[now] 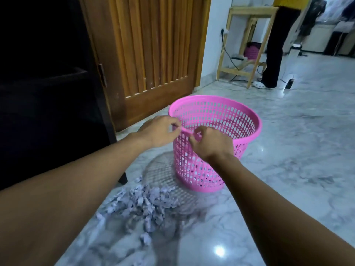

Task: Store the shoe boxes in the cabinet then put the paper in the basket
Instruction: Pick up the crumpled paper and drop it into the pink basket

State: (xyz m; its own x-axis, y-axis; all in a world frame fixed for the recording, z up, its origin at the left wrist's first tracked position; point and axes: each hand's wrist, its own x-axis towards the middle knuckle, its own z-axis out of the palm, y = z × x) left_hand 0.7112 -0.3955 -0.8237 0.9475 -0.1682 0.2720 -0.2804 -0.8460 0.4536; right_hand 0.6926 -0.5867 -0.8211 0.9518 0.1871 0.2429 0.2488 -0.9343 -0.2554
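Pink lattice-plastic basket (228, 120): left hand (159, 131) and right hand (209, 144) both pinch its round rim.

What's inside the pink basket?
Inside the basket, only its far wall shows up top. Dark specks show through the low holes; unclear what. The near wall, left hand and right hand hide its bottom.

A grey-veined marble floor (299, 154) fills the view. At its far left edge stands a slatted wooden door (153, 54). Along the far edge a pale wooden table (251, 10) stands against the white wall, with a black cable (224, 46) hanging beside it. Just beside the table stands a person in black trousers (278, 45) and white shoes (258, 84).
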